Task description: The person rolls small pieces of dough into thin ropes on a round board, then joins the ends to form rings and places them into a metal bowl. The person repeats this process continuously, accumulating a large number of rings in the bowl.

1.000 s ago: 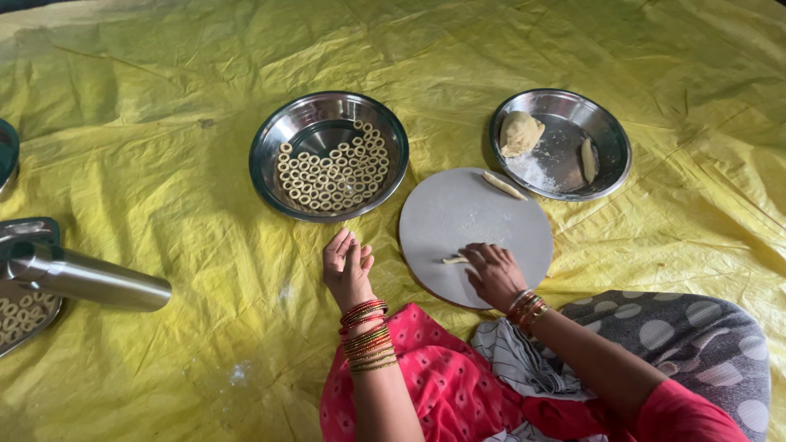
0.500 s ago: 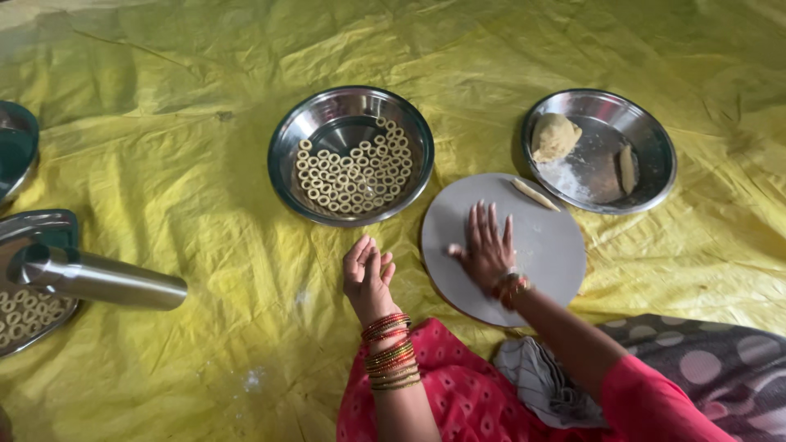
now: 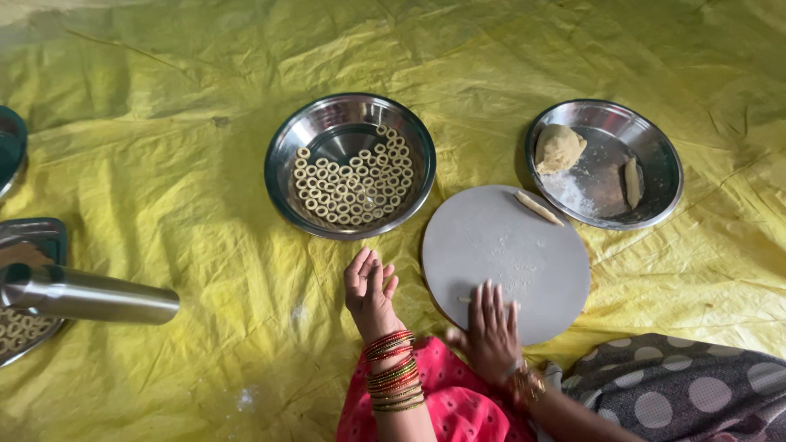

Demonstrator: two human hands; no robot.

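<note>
There are no packages, labels, signs or screens to see here.

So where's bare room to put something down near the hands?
Bare yellow sheet lies left of the ring bowl, down to the left hand. The round board is mostly bare above the right hand. It is crowded between board, bowl and dough plate.
</note>
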